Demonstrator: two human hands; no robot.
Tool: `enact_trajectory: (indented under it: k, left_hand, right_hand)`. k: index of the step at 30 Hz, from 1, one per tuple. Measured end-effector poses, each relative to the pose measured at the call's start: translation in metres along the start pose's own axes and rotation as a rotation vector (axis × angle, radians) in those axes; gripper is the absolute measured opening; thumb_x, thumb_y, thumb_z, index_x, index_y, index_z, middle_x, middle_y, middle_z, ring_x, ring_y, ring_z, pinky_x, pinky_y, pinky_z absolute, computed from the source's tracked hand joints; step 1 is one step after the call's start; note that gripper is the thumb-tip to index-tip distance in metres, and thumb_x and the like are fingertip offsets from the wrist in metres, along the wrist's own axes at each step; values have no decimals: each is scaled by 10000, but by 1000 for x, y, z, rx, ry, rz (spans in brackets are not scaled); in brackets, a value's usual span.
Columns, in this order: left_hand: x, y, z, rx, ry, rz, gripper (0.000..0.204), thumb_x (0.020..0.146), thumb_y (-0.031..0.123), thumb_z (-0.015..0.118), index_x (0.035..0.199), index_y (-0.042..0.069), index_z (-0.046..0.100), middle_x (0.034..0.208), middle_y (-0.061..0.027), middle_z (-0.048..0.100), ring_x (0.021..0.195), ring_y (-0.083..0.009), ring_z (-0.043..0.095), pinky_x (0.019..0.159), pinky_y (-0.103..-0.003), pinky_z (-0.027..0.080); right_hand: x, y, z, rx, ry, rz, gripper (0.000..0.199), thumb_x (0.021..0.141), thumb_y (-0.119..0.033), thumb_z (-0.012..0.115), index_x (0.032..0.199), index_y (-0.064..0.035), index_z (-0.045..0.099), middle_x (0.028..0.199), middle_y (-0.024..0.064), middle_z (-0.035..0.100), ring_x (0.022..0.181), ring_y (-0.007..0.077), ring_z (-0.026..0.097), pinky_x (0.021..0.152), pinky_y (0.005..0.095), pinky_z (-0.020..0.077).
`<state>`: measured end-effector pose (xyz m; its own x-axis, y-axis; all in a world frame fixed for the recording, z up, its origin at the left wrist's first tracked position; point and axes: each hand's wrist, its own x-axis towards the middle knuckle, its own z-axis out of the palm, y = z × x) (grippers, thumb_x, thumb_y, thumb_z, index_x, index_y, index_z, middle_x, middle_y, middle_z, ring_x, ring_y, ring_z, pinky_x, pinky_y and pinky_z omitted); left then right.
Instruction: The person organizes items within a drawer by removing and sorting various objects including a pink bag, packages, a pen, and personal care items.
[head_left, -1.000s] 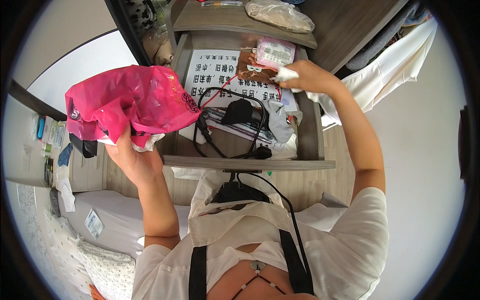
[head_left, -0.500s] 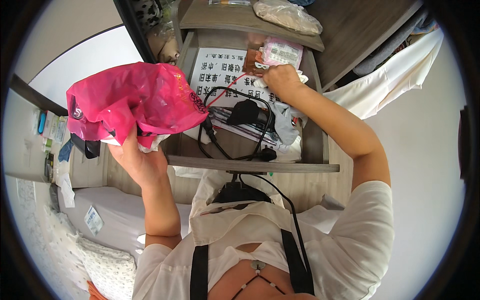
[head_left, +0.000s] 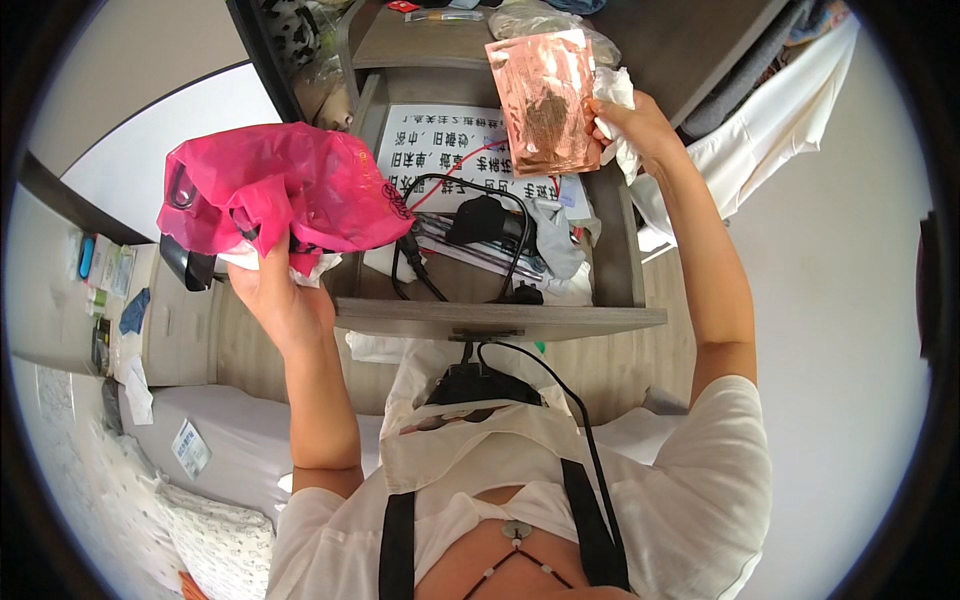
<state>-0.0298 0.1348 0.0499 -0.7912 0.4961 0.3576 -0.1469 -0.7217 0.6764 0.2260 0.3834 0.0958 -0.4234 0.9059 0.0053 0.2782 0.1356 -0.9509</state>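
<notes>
My left hand is closed from below on a bright pink plastic bag, with crumpled white material and a dark item showing under it. At the back right of the open drawer, my right hand grips a shiny copper-coloured foil packet together with crumpled white tissue-like material. The packet is raised above the drawer. Inside the drawer lie a sheet with large black characters, a looped black power cable, a black item and grey cloth.
Above the drawer is a wooden shelf with a clear plastic bag on it. White fabric hangs at the right. A grey bed stands at lower left, near a small cabinet.
My right hand has risen from the drawer's back right corner, bringing up the foil packet and white material. The pink bag has shifted slightly right, still in my left hand.
</notes>
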Motion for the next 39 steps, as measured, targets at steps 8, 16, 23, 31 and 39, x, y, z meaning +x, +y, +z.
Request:
enact_trajectory:
  k: [8, 16, 23, 31, 39]
  left_hand:
    - [2, -5, 2, 375, -165, -270, 309, 759, 30, 629, 1045, 12, 514, 922, -30, 579, 765, -111, 550, 664, -234, 441]
    - [2, 4, 23, 596, -287, -285, 364, 800, 108, 598, 1142, 13, 518, 1004, -75, 605, 565, -42, 437, 477, -180, 354]
    - [21, 1, 26, 177, -333, -548, 211, 887, 120, 479, 1028, -21, 548, 811, -83, 602, 412, -45, 321, 359, -181, 242]
    - [15, -9, 44, -78, -407, -733, 289, 845, 285, 590, 898, 9, 527, 756, -99, 594, 383, -46, 324, 318, -184, 225]
    - [19, -13, 39, 79, -212, -535, 88, 793, 65, 601, 777, 38, 518, 618, -32, 524, 382, -50, 340, 344, -202, 215]
  right_hand:
    - [-24, -9, -3, -4, -15, -128, 278, 753, -183, 686, 937, 6, 599, 825, 45, 621, 712, 98, 564, 676, 253, 448]
    - [-39, -24, 18, 209, 115, -110, 217, 767, -205, 694, 862, -32, 605, 661, 0, 575, 494, 70, 503, 453, 223, 415]
    - [-50, -38, 50, -402, 473, -721, 153, 756, -172, 663, 853, -62, 620, 686, 83, 629, 609, 228, 609, 563, 297, 465]
    - [-75, -44, 76, -796, 405, -1533, 55, 690, -57, 622, 738, -57, 595, 894, 60, 654, 774, 188, 642, 644, 269, 506]
    - [-80, -30, 93, -474, 199, -1183, 348, 654, -55, 696, 985, -119, 609, 1102, 100, 563, 886, 248, 599, 720, 282, 492]
